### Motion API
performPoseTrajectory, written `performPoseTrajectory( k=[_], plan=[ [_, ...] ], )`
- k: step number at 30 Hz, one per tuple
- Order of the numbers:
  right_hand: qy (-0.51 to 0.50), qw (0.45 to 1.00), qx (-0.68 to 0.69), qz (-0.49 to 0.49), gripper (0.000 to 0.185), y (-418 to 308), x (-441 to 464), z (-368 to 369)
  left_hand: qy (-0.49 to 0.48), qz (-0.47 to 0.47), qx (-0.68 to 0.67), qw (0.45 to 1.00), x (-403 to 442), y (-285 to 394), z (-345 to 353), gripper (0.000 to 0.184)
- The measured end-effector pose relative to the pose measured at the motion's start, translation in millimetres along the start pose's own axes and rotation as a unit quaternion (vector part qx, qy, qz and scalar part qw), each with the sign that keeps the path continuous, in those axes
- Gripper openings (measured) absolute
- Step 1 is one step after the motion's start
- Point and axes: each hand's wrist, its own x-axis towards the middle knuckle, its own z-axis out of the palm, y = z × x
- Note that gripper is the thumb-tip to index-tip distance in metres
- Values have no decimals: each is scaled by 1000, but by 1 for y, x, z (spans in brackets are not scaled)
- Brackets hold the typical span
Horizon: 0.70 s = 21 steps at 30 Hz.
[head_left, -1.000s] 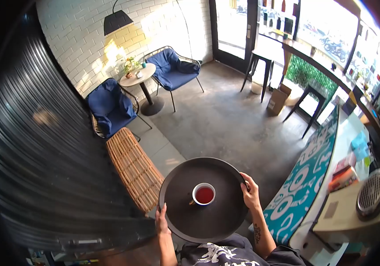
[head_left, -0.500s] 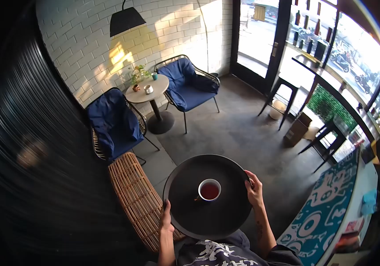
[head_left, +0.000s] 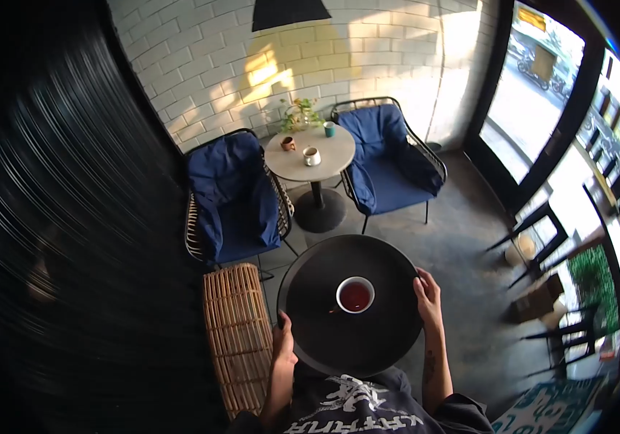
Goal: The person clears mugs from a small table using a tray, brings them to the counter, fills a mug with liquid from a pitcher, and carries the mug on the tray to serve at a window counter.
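A round dark tray [head_left: 317, 336] is held level in front of my body. Near its middle stands a white cup [head_left: 355, 295] of red liquid, its handle toward the lower left. My left hand [head_left: 284, 343] grips the tray's left rim, and my right hand [head_left: 428, 293] grips the right rim. Beyond the tray, a small round table [head_left: 335, 160] holds a white cup [head_left: 311, 156], a brown cup [head_left: 288, 144], a teal cup [head_left: 330, 129] and a leafy plant [head_left: 300, 114].
Blue-cushioned chairs flank the table, one on the left [head_left: 232, 195] and one on the right [head_left: 389, 163]. A rattan bench [head_left: 237, 336] is at my lower left. On the right are dark stools [head_left: 537, 235], a cardboard box [head_left: 539, 298] and a glass door [head_left: 534, 87].
The view has turned toward the round table, which now appears nearer and more central. The counter has mostly left view at the right. Both hands still hold the tray with the cup on it.
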Motion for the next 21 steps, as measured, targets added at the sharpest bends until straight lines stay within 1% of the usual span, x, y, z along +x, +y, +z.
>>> performPoseTrajectory(
  k=[6,8,9,10,12,13,15,16,18,19,20,21],
  plan=[
    [-49,998,-32,26,37,16,141,47,91,-43,-2,995,101,56,43,87],
    [-55,997,20,50,39,29,183,58,111,-58,2,992,144,72,58,86],
    [-58,995,52,61,45,40,206,64,124,-63,9,990,168,83,65,86],
    [-50,995,55,61,45,49,227,69,137,-69,13,988,190,93,73,86],
    [-34,980,148,127,50,60,261,78,146,-78,20,986,227,117,85,85],
    [-29,980,148,128,50,64,280,82,123,-91,9,988,246,127,89,89],
    [-81,962,210,156,53,73,322,92,78,-117,-12,990,291,139,91,98],
    [-78,961,212,161,53,76,342,99,57,-130,-22,990,316,141,89,102],
    [-71,962,195,176,53,80,378,114,-39,-90,-159,982,371,119,75,99],
    [-72,964,174,191,47,82,398,122,-32,-95,-155,983,369,137,81,99],
    [-76,961,179,195,47,94,419,129,40,-87,-113,989,370,156,92,97],
    [-89,974,109,180,42,115,444,137,114,-80,-72,988,374,176,101,94]
  ],
)
